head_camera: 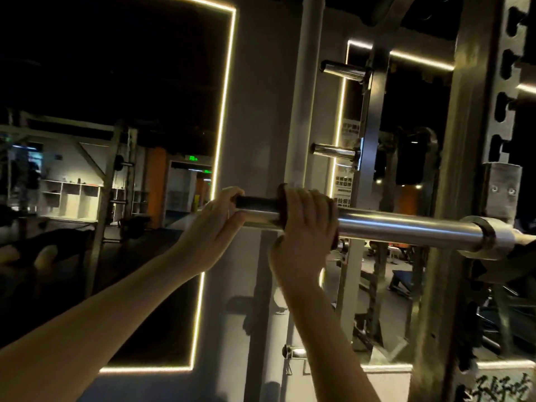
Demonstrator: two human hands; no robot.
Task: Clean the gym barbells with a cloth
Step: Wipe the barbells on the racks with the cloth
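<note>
Chrome covers the barbell (406, 224) sleeve, a thick polished tube running level across the middle of the view, bright along its top and darker near its left end. Toward the right it passes a wide collar (487, 237) and meets the rack upright (464, 169). The left hand (214, 221) curls its fingers round the sleeve's free end. Just beside it, the right hand (301, 224) wraps over the bar from above, fingers clenched on a dark reddish-brown cloth (280, 191) that peeks out at the hand's edge. Behind, 2 short chrome pegs (342, 69) jut from a further post, and a lit strip (227, 82) frames a dark panel.
</note>
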